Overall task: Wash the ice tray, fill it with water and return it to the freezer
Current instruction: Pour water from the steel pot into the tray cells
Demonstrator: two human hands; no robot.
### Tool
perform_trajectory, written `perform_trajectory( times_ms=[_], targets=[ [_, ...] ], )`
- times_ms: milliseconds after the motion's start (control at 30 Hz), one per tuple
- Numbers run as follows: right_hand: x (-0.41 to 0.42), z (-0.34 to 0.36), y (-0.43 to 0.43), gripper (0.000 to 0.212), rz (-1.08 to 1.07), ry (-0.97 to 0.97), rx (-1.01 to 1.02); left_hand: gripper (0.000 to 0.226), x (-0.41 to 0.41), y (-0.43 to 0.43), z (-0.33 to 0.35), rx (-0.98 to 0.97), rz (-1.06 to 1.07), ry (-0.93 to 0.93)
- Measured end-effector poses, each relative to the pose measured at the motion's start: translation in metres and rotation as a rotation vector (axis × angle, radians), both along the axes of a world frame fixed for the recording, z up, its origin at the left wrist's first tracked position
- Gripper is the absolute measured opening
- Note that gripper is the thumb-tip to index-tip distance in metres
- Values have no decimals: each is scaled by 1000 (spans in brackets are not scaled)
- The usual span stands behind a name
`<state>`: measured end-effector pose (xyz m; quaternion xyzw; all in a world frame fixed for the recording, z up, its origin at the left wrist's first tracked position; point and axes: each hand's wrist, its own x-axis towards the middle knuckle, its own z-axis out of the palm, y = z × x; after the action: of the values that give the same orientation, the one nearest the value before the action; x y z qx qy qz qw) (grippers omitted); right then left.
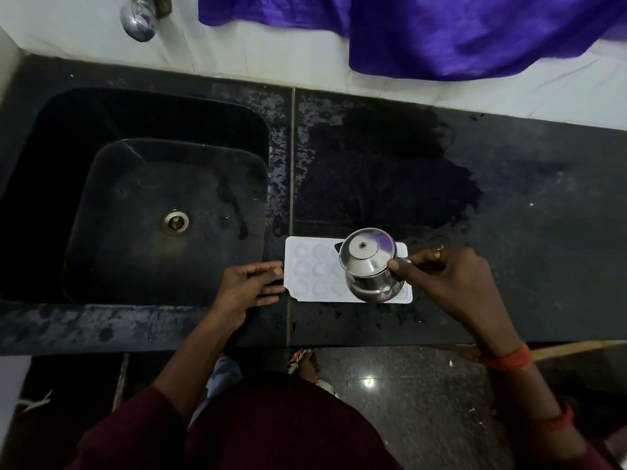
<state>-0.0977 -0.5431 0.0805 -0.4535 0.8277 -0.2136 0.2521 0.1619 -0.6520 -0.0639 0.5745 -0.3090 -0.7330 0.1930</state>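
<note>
Filling stage, item: white ice tray [314, 274] flat on wet black counter [509, 232], just right of sink [135, 184]. Left hand [247, 286], fingers [268, 268] straight, touches its edge; right hand [451, 283] grips tipped steel pot [368, 266] above. Risks: overpouring floods cells; tray may skid.

Right ice tray [310, 270] cells hidden by steel pot [370, 266]; tap [140, 20] cropped.

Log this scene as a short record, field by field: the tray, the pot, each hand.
ice tray: white, on the black counter, right of the sink
steel pot: held over the tray's right part
left hand: fingers straight, touching the tray's left edge
right hand: grips the steel pot
</note>
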Motion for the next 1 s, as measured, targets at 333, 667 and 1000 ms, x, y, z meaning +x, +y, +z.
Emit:
perform_trajectory(
  times_ms=[333,667,1000],
  targets=[
    [4,-3,10,28,13,45,55,22,-1,1,0,-1,-14,4],
    [7,-5,10,32,21,70,90,24,-1,3,-1,-2,-12,14],
    [7,-3,9,29,21,67,96,23,1,4,-2,-7,-12,14]
  ],
)
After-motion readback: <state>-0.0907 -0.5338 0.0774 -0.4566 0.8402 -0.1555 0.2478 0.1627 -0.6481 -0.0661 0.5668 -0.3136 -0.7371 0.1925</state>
